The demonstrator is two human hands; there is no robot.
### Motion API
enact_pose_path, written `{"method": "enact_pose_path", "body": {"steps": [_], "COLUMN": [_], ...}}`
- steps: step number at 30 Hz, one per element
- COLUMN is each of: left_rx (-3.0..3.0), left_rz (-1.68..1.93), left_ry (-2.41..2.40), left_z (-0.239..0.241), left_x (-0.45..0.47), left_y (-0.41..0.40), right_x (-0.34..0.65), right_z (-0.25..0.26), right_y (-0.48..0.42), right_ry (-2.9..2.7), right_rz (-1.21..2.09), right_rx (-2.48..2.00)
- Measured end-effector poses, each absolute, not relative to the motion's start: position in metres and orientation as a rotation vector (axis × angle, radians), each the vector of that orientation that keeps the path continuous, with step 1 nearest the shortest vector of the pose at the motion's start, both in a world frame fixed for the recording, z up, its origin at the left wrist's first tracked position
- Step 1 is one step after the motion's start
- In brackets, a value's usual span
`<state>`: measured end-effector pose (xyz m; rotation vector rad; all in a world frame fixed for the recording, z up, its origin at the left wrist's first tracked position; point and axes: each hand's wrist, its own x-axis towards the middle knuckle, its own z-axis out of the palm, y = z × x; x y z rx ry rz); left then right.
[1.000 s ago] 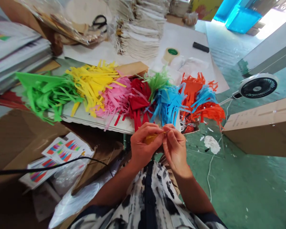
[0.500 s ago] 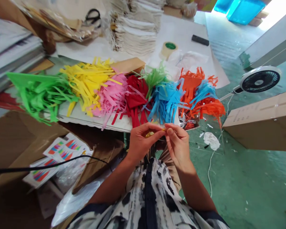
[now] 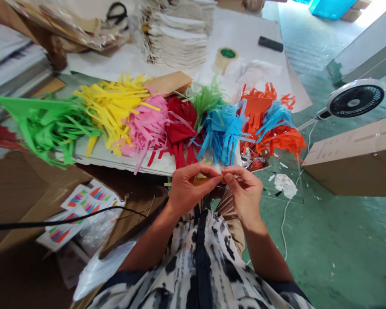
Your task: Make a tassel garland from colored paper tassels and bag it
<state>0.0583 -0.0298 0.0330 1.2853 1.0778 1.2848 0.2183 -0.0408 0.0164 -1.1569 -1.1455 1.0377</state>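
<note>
In front of my waist, at the table's near edge, both hands meet fingertip to fingertip. My left hand (image 3: 187,189) is closed in a pinch on a yellow strip (image 3: 200,180), part of which shows under the curled fingers. My right hand (image 3: 246,193) pinches at the same spot, where a speck of yellow shows between the fingertips; the rest is hidden. Just beyond lie fringed tassel bundles: red (image 3: 181,122), light blue (image 3: 221,128), pink (image 3: 149,122), yellow (image 3: 111,109), green (image 3: 51,126) and orange (image 3: 257,109).
Behind the bundles are a tape roll (image 3: 225,59), a stack of white cloth pieces (image 3: 178,40), black scissors (image 3: 116,13) and a dark bar (image 3: 270,43). A fan (image 3: 355,99) and a carton (image 3: 357,159) stand right. An open box with printed cards (image 3: 83,201) sits lower left.
My hands have drawn slightly apart at the wrists while the fingertips stay together. More of the yellow strip shows by my left hand. The view has shifted a little.
</note>
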Motion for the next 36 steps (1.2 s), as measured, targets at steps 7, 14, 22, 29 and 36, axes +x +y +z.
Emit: {"method": "enact_pose_path", "body": {"steps": [7, 14, 22, 29, 36], "left_rx": [1.234, 1.324, 1.259, 1.261, 1.328], "left_rz": [1.262, 1.246, 1.205, 1.325, 1.213], "left_ry": [1.106, 1.099, 1.014, 1.035, 1.067], "left_z": [0.034, 0.036, 0.025, 0.025, 0.024], "left_x": [0.064, 0.064, 0.061, 0.071, 0.071], "left_y": [-0.031, -0.029, -0.030, -0.032, -0.030], "right_x": [0.221, 0.228, 0.232, 0.233, 0.239], "right_z": [0.016, 0.015, 0.013, 0.015, 0.017], "right_y": [-0.045, -0.043, -0.046, -0.045, -0.047], "right_ry": [-1.201, -1.209, -1.095, -1.056, -1.100], "right_rz": [0.984, 1.069, 1.148, 1.251, 1.157], "right_rx": [-1.162, -1.179, -1.193, -1.151, -1.196]}}
